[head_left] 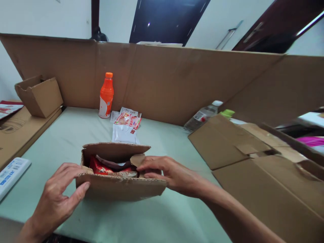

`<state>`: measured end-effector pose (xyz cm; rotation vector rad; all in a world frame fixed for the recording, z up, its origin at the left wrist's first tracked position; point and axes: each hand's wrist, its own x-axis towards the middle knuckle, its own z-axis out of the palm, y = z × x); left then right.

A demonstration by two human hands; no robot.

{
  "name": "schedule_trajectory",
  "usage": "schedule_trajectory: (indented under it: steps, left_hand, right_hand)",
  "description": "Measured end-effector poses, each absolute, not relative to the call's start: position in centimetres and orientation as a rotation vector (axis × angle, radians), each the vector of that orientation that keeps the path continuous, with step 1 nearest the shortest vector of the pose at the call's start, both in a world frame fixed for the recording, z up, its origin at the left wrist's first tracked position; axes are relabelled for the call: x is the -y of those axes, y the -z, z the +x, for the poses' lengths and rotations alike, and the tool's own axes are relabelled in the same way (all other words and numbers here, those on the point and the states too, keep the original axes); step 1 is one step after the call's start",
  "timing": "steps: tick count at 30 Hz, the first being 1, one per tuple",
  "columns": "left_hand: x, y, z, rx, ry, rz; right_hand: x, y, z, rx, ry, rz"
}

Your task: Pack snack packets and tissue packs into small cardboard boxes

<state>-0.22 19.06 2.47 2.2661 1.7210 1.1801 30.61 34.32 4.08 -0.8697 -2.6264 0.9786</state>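
Note:
A small brown cardboard box (118, 187) sits open on the pale green table (76, 135), close to me. Red snack packets (100, 167) lie inside it. My left hand (57, 195) rests against the box's left front corner, with the fingers on the left side flap and the thumb on the front wall. My right hand (172, 173) reaches in from the right, fingers stretched over the box's right rim and touching the small folded right flap. Neither hand has anything closed in it.
An orange drink bottle (106, 95) stands at the back by a tall cardboard wall (177, 81). Sachets (126, 125) lie in front of it. A clear bottle (202, 116) lies at right behind flattened cardboard (253, 168). Another small open box (39, 96) is at left, a white strip (12, 173) below it.

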Motion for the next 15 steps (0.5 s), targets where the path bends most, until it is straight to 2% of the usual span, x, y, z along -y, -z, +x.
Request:
schedule_trajectory:
  steps: [6, 11, 15]
  left_hand:
    - [-19.8, -1.7, 0.4, -1.952, -1.183, 2.153]
    - [-19.4, 0.3, 0.5, -1.976, -1.150, 2.158]
    - [-19.3, 2.2, 0.4, -1.804, -1.141, 2.108]
  right_hand:
    - [-35.1, -5.4, 31.6, 2.223, -0.470, -0.879]
    - [-33.1, -2.7, 30.4, 2.656, -0.410, -0.571]
    - [-32.0, -0.3, 31.0, 2.805, -0.328, -0.595]
